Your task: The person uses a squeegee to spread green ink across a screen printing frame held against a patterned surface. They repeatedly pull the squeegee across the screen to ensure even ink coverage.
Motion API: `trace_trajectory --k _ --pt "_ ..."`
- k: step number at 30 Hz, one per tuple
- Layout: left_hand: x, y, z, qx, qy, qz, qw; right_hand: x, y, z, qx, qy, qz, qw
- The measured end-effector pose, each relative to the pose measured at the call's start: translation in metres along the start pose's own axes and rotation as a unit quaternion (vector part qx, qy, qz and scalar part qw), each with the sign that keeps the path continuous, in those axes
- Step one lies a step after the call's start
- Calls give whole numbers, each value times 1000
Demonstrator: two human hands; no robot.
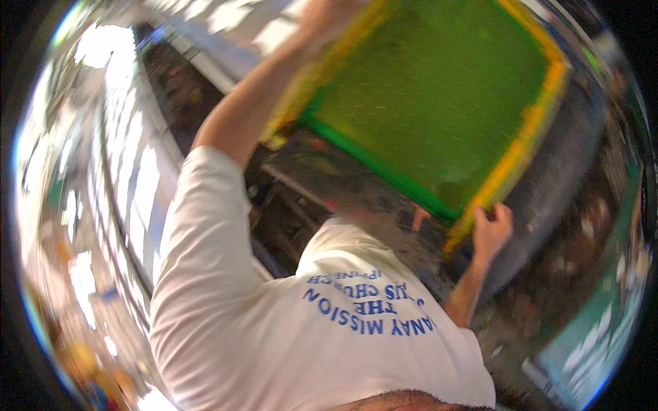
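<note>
A green mesh screen (pixel 432 96) in a frame edged with yellow and green fills the upper right of the head view, tilted. My left arm reaches up along its left side, and my left hand (pixel 329 10) is blurred and cut off at the top edge, so its fingers are hidden. My right hand (pixel 491 226) grips the yellow edge near the lower right corner with bent fingers. Under the screen is a dark, stained surface (pixel 356 178).
A long pale rail (pixel 144 171) and brightly glaring surfaces run down the left. A dark curved band (pixel 562 164) lies right of the screen, with dim clutter and a teal surface (pixel 582 356) farther right. My white shirt (pixel 315 342) takes up the lower middle.
</note>
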State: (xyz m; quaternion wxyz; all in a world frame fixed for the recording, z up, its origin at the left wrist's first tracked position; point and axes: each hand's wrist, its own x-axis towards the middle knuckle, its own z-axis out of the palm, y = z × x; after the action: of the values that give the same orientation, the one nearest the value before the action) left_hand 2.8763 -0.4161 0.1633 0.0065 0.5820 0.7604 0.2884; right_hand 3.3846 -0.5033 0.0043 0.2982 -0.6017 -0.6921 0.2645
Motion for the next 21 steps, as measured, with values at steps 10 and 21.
trace_trajectory --k 10,21 --pt "-189 -38 -117 43 254 -220 941 100 -53 -26 -18 -127 -177 976" --pt "-439 -92 -270 105 417 -430 794 110 -313 76 39 -328 -448 830"
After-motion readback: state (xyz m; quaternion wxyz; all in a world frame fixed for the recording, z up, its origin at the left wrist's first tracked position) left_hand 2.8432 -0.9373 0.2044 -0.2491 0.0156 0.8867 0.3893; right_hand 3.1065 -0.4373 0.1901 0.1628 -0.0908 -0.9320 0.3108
